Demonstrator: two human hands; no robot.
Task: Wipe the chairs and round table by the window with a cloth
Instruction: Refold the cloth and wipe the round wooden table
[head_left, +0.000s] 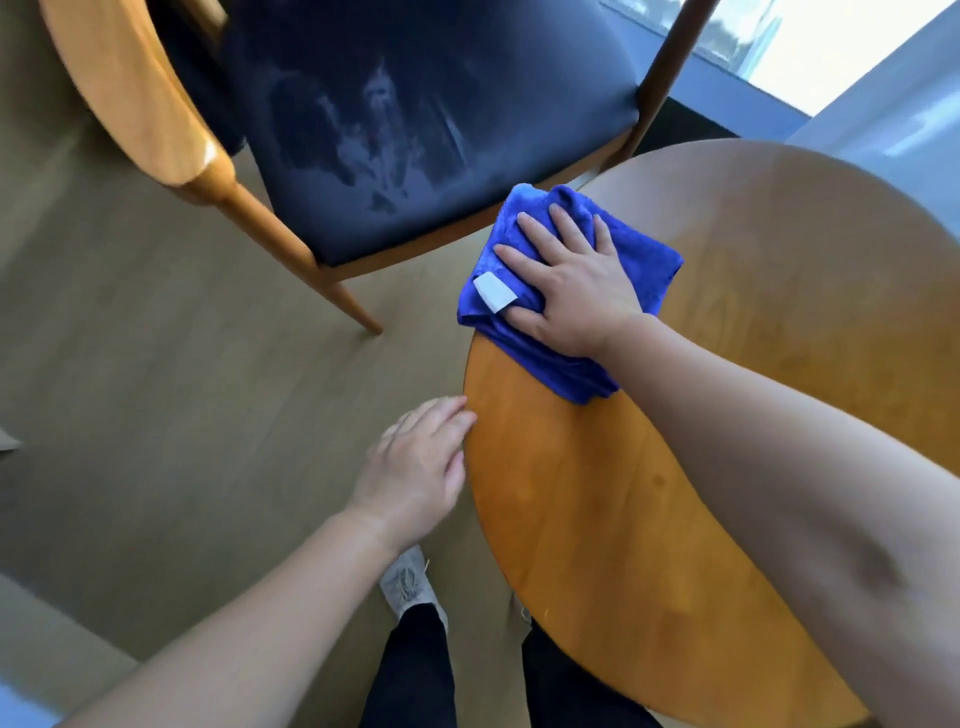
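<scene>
A round wooden table (597, 519) fills the right half of the view. A folded blue cloth (535, 343) with a white label lies on its left edge, partly overhanging. My right hand (571, 280) presses flat on the cloth with fingers spread and straight. My left hand (421, 467) hovers at the table's left rim, fingers relaxed, fingertips touching or nearly touching the edge. A wooden chair (270, 228) with a dark blue seat (415, 130) stands beyond the table; the seat shows streaky marks.
The floor (156, 389) is pale wood-look, open to the left. A window (831, 41) with a low sill runs along the top right. My legs and a grey shoe (408, 582) stand beside the table's near edge.
</scene>
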